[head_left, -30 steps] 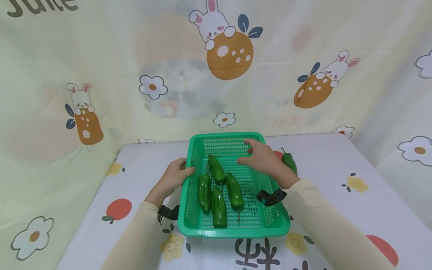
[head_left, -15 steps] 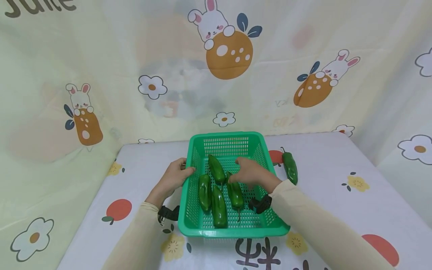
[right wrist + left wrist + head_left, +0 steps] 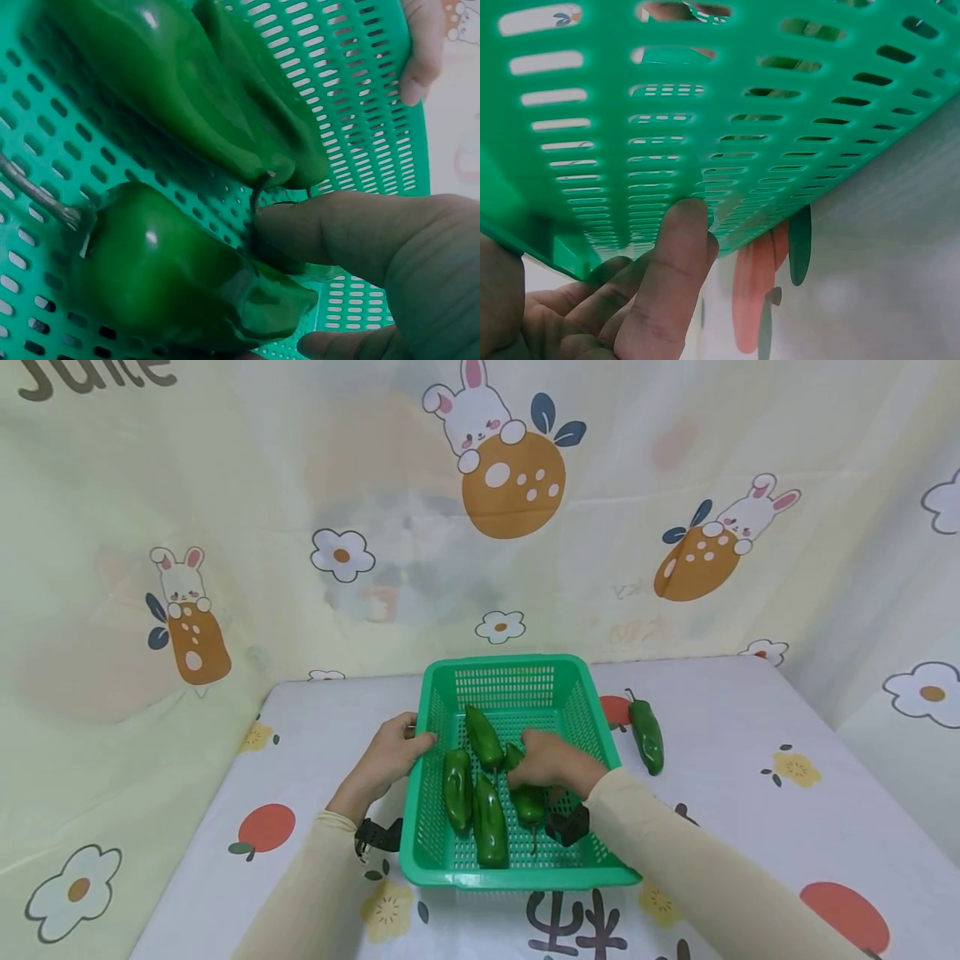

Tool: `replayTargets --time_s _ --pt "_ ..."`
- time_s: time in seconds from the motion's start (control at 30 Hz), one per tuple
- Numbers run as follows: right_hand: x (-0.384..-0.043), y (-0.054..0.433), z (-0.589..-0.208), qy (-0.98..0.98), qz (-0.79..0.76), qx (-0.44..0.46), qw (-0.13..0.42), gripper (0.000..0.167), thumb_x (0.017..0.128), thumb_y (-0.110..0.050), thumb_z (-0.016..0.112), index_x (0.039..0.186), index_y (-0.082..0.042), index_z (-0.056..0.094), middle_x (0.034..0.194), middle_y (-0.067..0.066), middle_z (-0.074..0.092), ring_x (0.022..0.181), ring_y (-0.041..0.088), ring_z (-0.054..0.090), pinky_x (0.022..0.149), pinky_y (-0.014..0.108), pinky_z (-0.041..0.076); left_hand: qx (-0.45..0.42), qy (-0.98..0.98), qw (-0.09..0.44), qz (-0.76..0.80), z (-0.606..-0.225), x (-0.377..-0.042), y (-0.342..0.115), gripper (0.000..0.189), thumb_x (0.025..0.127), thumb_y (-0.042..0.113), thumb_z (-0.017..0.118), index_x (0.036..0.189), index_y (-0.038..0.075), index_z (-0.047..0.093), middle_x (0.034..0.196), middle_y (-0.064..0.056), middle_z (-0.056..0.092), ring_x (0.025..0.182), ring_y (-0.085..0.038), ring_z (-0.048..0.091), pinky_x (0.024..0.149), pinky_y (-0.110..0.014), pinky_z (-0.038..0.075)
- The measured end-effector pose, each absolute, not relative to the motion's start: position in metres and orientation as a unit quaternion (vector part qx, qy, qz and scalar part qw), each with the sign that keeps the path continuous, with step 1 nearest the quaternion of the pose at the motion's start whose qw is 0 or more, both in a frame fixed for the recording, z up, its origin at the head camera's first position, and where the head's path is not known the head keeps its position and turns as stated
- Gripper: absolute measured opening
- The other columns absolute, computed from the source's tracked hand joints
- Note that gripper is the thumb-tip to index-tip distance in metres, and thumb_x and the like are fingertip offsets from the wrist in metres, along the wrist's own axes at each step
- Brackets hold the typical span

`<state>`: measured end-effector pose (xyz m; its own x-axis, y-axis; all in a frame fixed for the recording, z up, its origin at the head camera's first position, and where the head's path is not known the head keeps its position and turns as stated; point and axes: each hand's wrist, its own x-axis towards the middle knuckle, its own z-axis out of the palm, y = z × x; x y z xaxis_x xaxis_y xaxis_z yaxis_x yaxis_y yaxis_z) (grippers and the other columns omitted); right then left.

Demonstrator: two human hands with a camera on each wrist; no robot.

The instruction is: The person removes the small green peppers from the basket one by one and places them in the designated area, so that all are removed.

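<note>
A green plastic basket stands on the table with several long green peppers in it. My left hand holds its left rim, thumb on top and fingers against the outer wall. Inside the basket, my right hand grips the rightmost green pepper around its middle, partly covering it. In the right wrist view the thumb lies along one side of that pepper, and a fingertip shows on the other. To its left lie an upper pepper, a left pepper and a lower pepper.
Another green pepper lies on the table to the right of the basket. A patterned cloth covers the table. Behind it hangs a printed curtain.
My right hand has moved from above the basket's right side down and left onto the rightmost pepper, and its fingers have closed round it. The left hand stays on the rim.
</note>
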<state>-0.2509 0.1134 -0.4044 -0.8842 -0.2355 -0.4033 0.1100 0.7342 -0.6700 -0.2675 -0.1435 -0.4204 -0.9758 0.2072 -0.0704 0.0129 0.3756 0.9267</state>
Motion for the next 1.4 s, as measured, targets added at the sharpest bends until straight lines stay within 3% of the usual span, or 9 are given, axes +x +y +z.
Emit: replayTargets --time_s 0.17,0.33,0.7,1.07,1.4 --pt "-0.250 0.111 -0.409 0.908 -0.345 -0.039 0.236 0.072 0.088 -0.011 0.079 0.146 0.006 0.041 0.111 0.022 0.060 0.083 0.031 0.071 0.060 0.045 0.067 0.063 0.826 0.089 0.553 -0.421 -0.267 -0.142 0.044 0.101 0.014 0.059 0.141 -0.005 0.054 0.113 -0.025 0.070 0.084 -0.027 0.076 0.069 -0.035 0.068" --pt "-0.250 0.109 -0.412 0.910 -0.339 -0.037 0.235 0.066 0.086 -0.008 0.080 0.140 0.005 0.045 0.103 0.018 0.059 0.077 0.030 0.070 0.055 0.042 0.066 0.066 0.824 0.090 0.555 -0.420 -0.267 -0.143 0.045 0.101 0.013 0.059 0.142 -0.005 0.053 0.113 -0.026 0.070 0.083 -0.027 0.076 0.068 -0.035 0.068" --pt "-0.247 0.110 -0.407 0.908 -0.345 -0.043 0.234 0.063 0.088 -0.007 0.078 0.141 0.004 0.046 0.105 0.019 0.060 0.078 0.030 0.071 0.057 0.042 0.066 0.065 0.820 0.094 0.561 -0.420 -0.267 -0.143 0.044 0.101 0.013 0.059 0.140 -0.006 0.053 0.112 -0.025 0.070 0.082 -0.025 0.076 0.069 -0.036 0.068" --pt "-0.249 0.118 -0.391 0.900 -0.370 -0.046 0.228 0.082 0.087 -0.006 0.077 0.156 0.004 0.035 0.134 0.024 0.056 0.087 0.029 0.071 0.057 0.041 0.067 0.062 0.821 0.091 0.561 -0.420 -0.266 -0.142 0.043 0.101 0.013 0.060 0.139 -0.006 0.054 0.110 -0.024 0.070 0.081 -0.025 0.076 0.068 -0.035 0.068" --pt "-0.249 0.131 -0.374 0.887 -0.400 -0.049 0.224 0.080 0.089 -0.007 0.077 0.156 0.004 0.035 0.130 0.026 0.058 0.084 0.028 0.073 0.059 0.040 0.067 0.065 0.819 0.091 0.562 -0.421 -0.267 -0.143 0.044 0.101 0.013 0.059 0.141 -0.006 0.053 0.111 -0.025 0.070 0.082 -0.027 0.077 0.068 -0.036 0.068"
